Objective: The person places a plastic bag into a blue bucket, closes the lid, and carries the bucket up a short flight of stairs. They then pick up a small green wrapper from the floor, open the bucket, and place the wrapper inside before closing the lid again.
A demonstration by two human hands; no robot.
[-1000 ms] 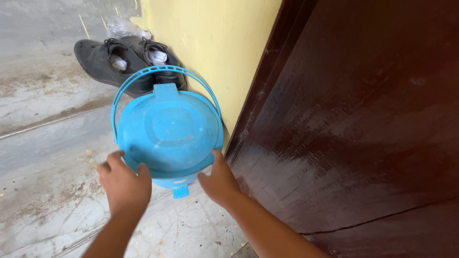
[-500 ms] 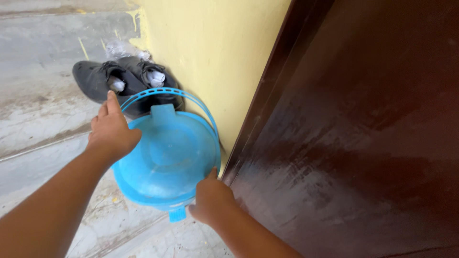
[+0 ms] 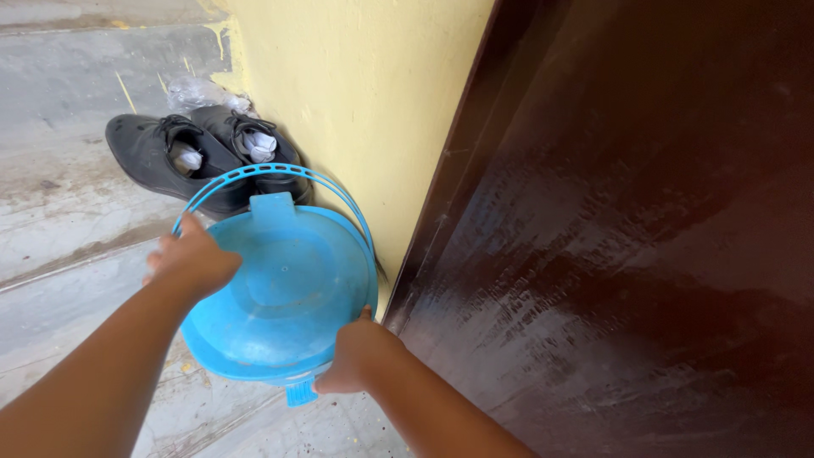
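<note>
Blue lidded bucket (image 3: 280,297) on floor (image 3: 59,229), left hand (image 3: 191,263) and right hand (image 3: 352,360) gripping its lid rim; black shoes (image 3: 203,153) far left.

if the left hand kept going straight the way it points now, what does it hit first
Likely the arched blue handle of the lidded blue bucket, which rises just beyond the left hand. Past that lie the black shoes. Depth is hard to judge, so it might pass under the arch.

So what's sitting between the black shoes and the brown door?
In the head view, the yellow wall and the blue lidded bucket, held by both hands.
</note>
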